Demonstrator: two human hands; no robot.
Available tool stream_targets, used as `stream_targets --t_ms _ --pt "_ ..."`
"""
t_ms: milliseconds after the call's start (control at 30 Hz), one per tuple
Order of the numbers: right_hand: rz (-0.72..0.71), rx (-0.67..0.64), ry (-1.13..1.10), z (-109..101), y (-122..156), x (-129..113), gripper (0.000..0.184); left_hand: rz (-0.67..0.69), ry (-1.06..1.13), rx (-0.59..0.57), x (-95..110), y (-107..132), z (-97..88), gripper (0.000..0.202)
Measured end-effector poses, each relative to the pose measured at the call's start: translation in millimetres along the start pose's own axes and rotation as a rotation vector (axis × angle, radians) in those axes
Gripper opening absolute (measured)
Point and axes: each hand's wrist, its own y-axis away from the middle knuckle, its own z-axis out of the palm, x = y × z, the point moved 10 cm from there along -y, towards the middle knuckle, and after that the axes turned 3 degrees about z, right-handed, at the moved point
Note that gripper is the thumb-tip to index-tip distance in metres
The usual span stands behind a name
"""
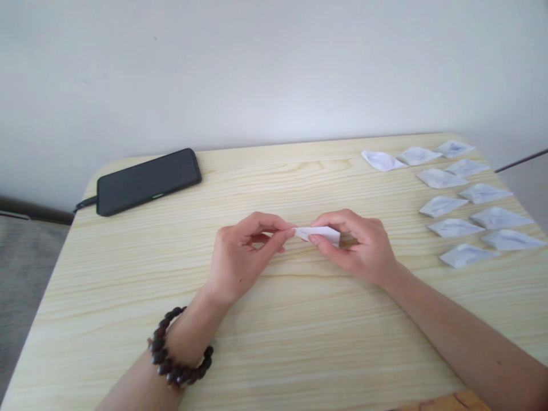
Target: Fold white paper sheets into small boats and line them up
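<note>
A small folded white paper (326,232) is held between my two hands above the middle of the table. My left hand (248,251) pinches its pointed left tip between thumb and fingers. On the wider right end, my right hand (357,245) grips the paper, thumb in front and fingers behind. Part of the paper is hidden by the right thumb. A bracelet of dark beads (171,365) circles my left wrist.
Several folded white paper boats (456,228) lie in rows along the right side of the wood-grain table (299,337). At the back left rests a black phone (148,181) with a cable (86,202) plugged in. A pale wall (274,68) borders the far edge. Something orange-brown (454,402) shows at the bottom.
</note>
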Motion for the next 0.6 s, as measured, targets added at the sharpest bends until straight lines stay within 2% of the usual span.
stream_targets --t_ms 67,200,300,400,600 --pt "0.070 -0.036 -0.066 3.4 0.3 7.4 0.013 0.097 -0.090 -0.004 9.5 1.3 -2.0 0.002" --pt "0.139 -0.047 -0.154 4.2 0.0 13.9 0.016 0.290 -0.300 -0.055 28.5 4.8 0.7 0.009" --pt "0.144 -0.031 -0.142 2.2 -0.7 14.6 0.016 0.306 -0.327 -0.075 31.8 3.8 0.9 0.010" --pt "0.111 -0.028 -0.103 2.1 -0.4 12.9 0.017 0.172 -0.224 -0.093 20.3 -1.6 -1.3 0.008" --pt "-0.052 -0.006 0.025 1.4 1.8 -0.3 0.018 -0.168 0.137 -0.172 -15.4 -7.2 3.6 0.012"
